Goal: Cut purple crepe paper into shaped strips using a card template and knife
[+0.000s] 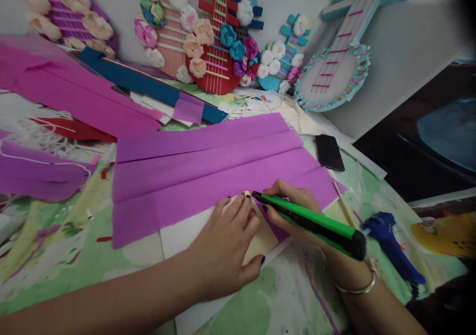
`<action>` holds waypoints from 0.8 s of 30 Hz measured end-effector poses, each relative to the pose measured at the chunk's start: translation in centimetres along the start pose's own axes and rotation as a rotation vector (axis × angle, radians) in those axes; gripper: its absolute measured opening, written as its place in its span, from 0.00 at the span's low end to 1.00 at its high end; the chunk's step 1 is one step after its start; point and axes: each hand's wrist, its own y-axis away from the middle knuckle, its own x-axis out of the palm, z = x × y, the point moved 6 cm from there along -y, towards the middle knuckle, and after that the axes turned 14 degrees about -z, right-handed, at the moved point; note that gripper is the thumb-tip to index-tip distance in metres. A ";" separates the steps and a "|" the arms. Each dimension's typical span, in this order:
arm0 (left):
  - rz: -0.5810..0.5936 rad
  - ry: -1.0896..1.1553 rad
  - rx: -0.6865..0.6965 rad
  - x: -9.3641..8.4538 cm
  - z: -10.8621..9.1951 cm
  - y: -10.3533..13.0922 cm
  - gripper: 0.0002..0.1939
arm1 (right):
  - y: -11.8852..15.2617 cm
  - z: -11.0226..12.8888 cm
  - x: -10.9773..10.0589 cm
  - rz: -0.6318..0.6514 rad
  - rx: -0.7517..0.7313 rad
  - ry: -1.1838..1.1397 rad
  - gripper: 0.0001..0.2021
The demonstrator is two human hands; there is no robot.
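Note:
My right hand grips a green and black utility knife, its front end pointing left and down at the purple crepe paper. Beside that tip, my left hand lies flat with its fingers stretched over a cream card, pressing it down. The card rests on the near edge of the purple paper, which is spread in folds across the table. Under the paper and my left hand, a white sheet shows. Whether the blade is out, I cannot make out.
At right lie a blue glue gun, a wooden stick and a black phone. Pink paper and white string are at left. Flower-trimmed guitar shapes lean on the back wall.

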 end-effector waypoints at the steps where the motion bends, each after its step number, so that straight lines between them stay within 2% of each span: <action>1: -0.003 0.001 -0.002 0.0 0.0 0.0 0.31 | 0.0 -0.1 0.0 -0.004 -0.002 0.006 0.05; 24: 0.017 -0.018 0.009 0.0 0.0 -0.1 0.32 | 0.0 0.0 -0.1 0.036 -0.012 0.007 0.05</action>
